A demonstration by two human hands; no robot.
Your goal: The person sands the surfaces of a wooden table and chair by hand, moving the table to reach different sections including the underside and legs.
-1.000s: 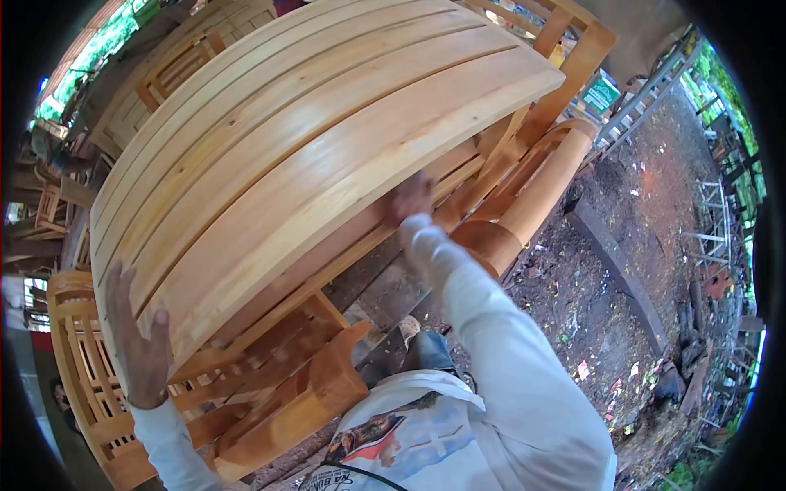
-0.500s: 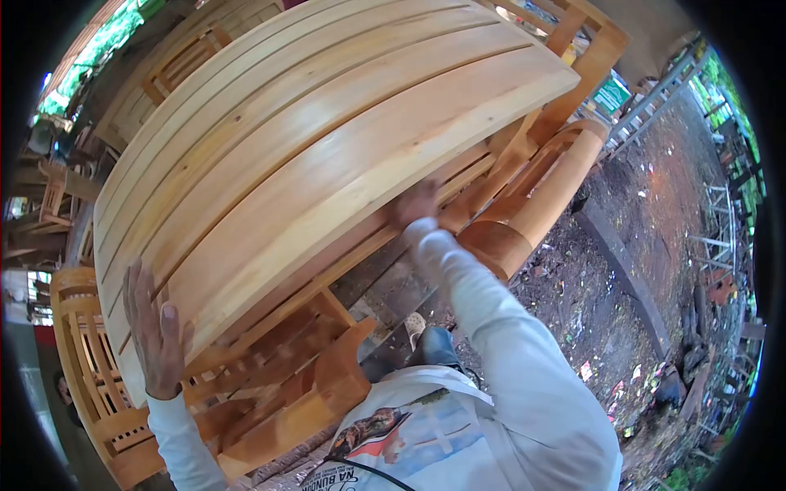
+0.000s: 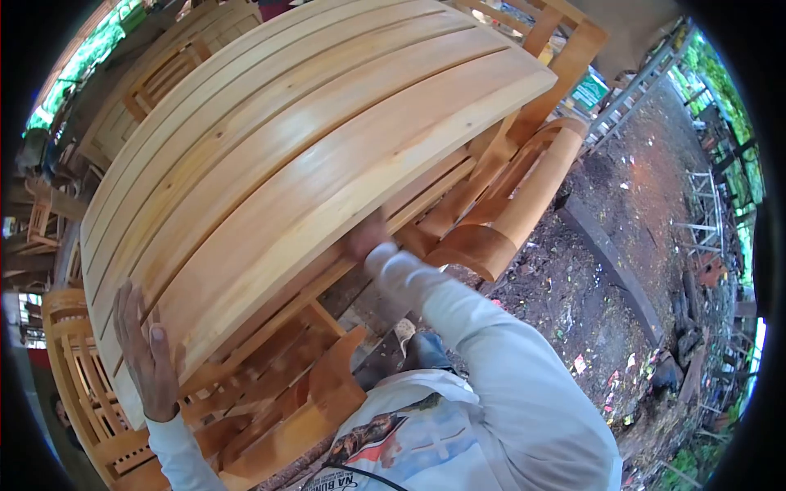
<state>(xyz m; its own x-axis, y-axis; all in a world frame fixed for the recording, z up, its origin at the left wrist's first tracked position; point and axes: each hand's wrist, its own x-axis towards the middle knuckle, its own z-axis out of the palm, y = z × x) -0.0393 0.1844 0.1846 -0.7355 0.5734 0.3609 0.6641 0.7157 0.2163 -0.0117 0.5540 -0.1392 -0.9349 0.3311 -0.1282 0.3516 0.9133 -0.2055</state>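
A large slatted wooden tabletop (image 3: 311,155), pale and smooth with long dark gaps between its boards, fills the middle of the view. My left hand (image 3: 149,353) lies against its near left end, fingers stretched out and thumb apart, holding nothing. My right hand (image 3: 368,235) is at the front edge, by the lower rail under the top. Motion smears it and its fingers are partly hidden, so I cannot make out whether it holds anything. Below the top, orange-brown wooden chair frames (image 3: 327,385) stand close to my body.
A wooden armchair with a curved armrest (image 3: 540,196) stands at the right, and a slatted chair (image 3: 82,368) at the left. A dark beam (image 3: 610,266) lies on the littered dirt ground. More wooden furniture (image 3: 168,78) is behind. A green sign (image 3: 589,92) shows at the upper right.
My right hand has slid left along the tabletop's front edge. My left hand stays on the left end. The whole view has shifted slightly.
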